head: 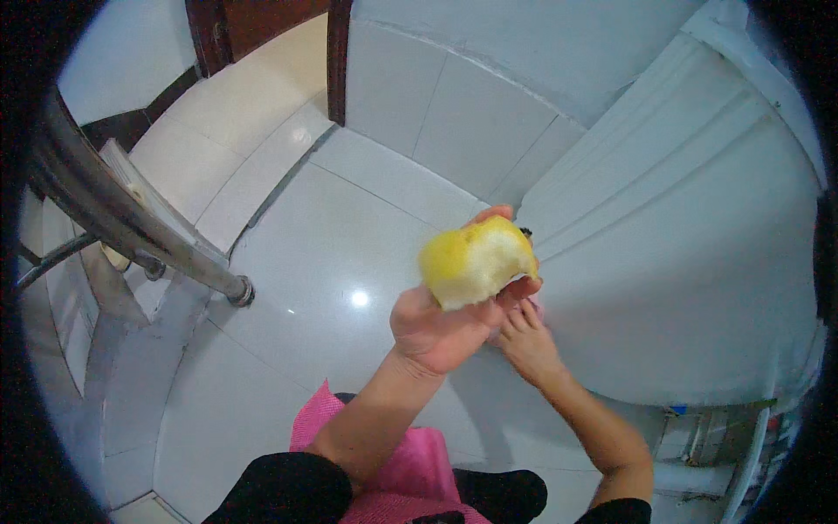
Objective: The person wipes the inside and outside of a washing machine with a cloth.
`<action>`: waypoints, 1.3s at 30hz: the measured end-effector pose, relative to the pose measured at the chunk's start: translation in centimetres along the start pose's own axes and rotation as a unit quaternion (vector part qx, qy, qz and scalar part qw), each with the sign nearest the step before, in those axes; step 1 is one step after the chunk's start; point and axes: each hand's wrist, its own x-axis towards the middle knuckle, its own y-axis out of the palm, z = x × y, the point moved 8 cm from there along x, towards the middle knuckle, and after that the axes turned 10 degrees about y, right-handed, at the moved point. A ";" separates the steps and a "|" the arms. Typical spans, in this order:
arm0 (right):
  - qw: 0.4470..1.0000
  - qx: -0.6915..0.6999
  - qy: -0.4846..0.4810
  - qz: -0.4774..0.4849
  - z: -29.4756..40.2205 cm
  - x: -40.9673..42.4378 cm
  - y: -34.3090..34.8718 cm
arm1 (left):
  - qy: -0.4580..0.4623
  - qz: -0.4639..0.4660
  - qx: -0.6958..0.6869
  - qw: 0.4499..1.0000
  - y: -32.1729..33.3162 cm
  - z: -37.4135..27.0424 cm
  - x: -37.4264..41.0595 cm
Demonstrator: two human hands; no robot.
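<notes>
My left hand (435,334) holds a yellow, partly whitish rounded piece (474,259), palm up, with a finger curled round its far side. It looks like a partly peeled fruit, though its kind is unclear. A small dark bit (526,232) shows at its right edge; I cannot tell whether it belongs to the piece. Close below and to the right is my right hand (529,340), its fingertips partly hidden behind the left hand. What the right hand holds, if anything, cannot be made out.
A large white ridged panel (674,262) curves along the right. On the left, a metal railing (150,229) stands beside a raised tiled step (262,157) and a brown door frame (337,65). Pink cloth (419,465) covers my lap, above the glossy tiled floor (314,242).
</notes>
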 end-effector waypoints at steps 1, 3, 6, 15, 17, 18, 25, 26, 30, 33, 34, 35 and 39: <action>0.999 0.000 -0.016 0.035 -0.6 -0.8 -2.5 | 0.004 0.023 -0.006 1.000 0.1 0.2 0.0; 0.993 -0.025 0.034 -0.109 -3.5 -2.6 -7.0 | 0.003 0.069 -0.022 0.997 0.3 1.1 0.2; 0.958 -0.091 0.149 -0.226 -9.9 -6.1 -14.3 | -0.014 0.053 -0.015 0.998 0.0 2.1 0.2; 0.750 -0.048 0.335 -0.568 -19.4 -16.2 -23.4 | -0.080 0.113 -0.021 0.990 0.0 6.2 -0.4; 0.793 -0.198 0.270 -0.509 -14.8 -13.0 -22.4 | -0.090 0.128 -0.020 0.987 0.1 6.7 -1.2; 0.804 -0.151 0.223 -0.531 -13.1 -11.8 -21.1 | -0.102 0.141 0.036 0.984 0.3 6.6 -1.7; 0.930 -0.042 0.156 -0.329 -7.5 -12.6 -5.5 | -0.265 0.110 0.070 0.955 6.4 8.4 -5.6; 0.943 -0.024 0.127 -0.307 -7.1 -13.0 -4.8 | -0.291 0.104 0.087 0.947 7.3 8.6 -6.2; 0.918 -0.138 0.125 -0.350 -9.9 -14.3 -9.4 | -0.310 0.162 0.184 0.919 10.7 8.4 -7.0; 0.833 -0.176 0.232 -0.470 -14.9 -14.8 -19.4 | -0.198 0.193 0.051 0.960 10.8 9.6 -6.7; 0.808 -0.170 0.265 -0.497 -16.7 -15.9 -21.8 | -0.244 0.153 0.031 0.957 11.2 9.7 -7.0; 0.781 -0.158 0.298 -0.525 -17.7 -16.8 -23.5 | -0.253 0.141 0.014 0.957 11.1 10.1 -7.4; 0.737 -0.119 0.330 -0.577 -18.4 -16.9 -23.9 | -0.301 0.069 -0.051 0.950 10.7 11.2 -8.7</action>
